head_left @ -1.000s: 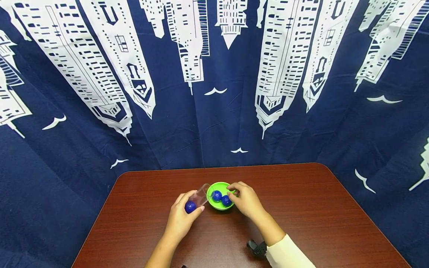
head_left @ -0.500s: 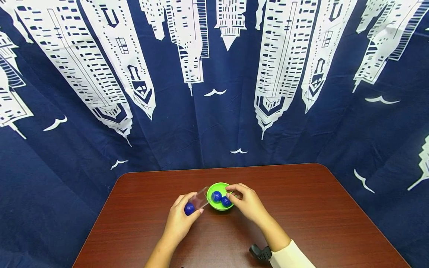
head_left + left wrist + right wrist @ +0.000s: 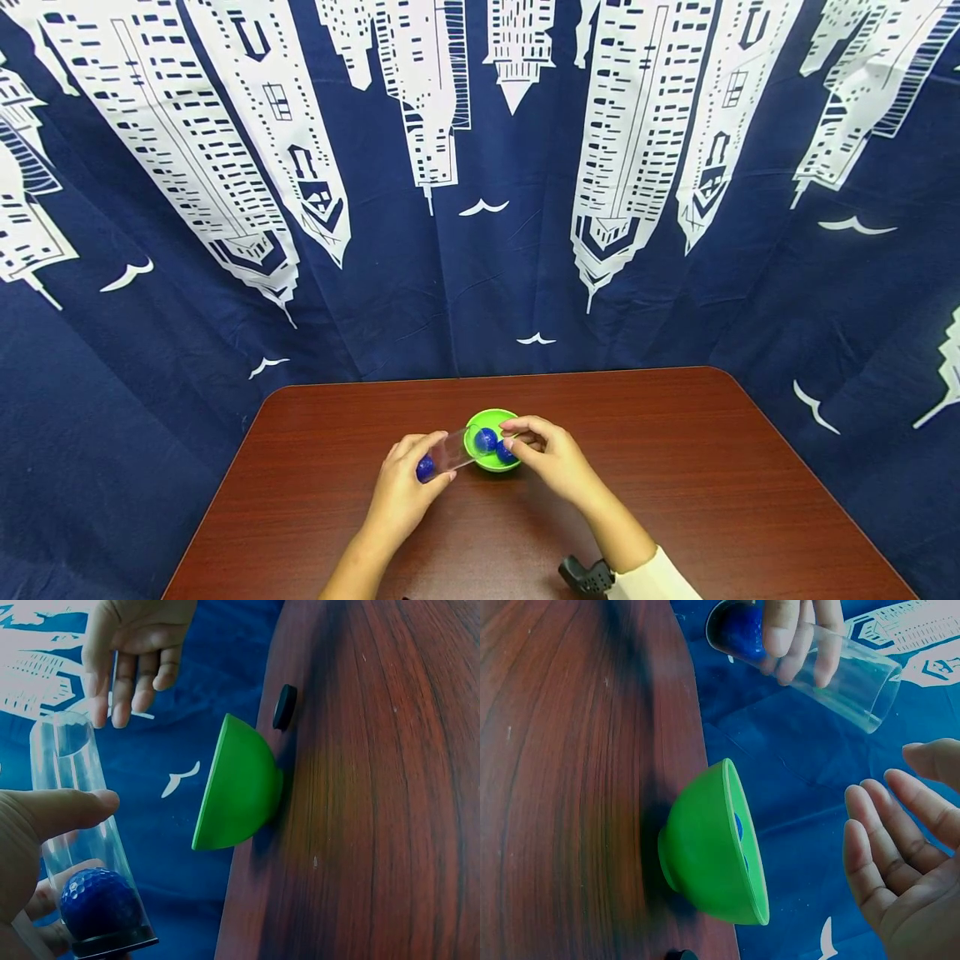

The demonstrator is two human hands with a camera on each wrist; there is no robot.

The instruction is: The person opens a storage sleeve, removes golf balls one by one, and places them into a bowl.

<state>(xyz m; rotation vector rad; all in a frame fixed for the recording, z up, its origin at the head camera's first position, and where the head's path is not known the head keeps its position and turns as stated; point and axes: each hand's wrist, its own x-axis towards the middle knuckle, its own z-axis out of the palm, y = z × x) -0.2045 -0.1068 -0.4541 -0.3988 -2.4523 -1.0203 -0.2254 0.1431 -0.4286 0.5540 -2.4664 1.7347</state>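
My left hand (image 3: pixel 399 493) grips a clear tube (image 3: pixel 454 450), with the thumb on one side and fingers on the other. A dimpled blue golf ball (image 3: pixel 101 904) sits at the tube's black-based end. The tube tilts, its open end above the left side of a green bowl (image 3: pixel 238 787) on the table. Inside the bowl lie two more blue golf balls (image 3: pixel 486 439), one partly covered by the right fingers in the head view. My right hand (image 3: pixel 555 460) hovers over the bowl's right side, its fingers loosely bent and holding nothing, close to the tube's mouth.
A small black disc (image 3: pixel 285 706) lies on the brown table (image 3: pixel 660 433) beyond the bowl in the left wrist view. A black wrist device (image 3: pixel 587 575) is at the right sleeve. Behind the table hangs a blue cloth (image 3: pixel 517 275) with white building prints.
The tube has tipped closer to level, and its open end has shifted right over the bowl. My right hand has edged slightly left, toward the tube's mouth.
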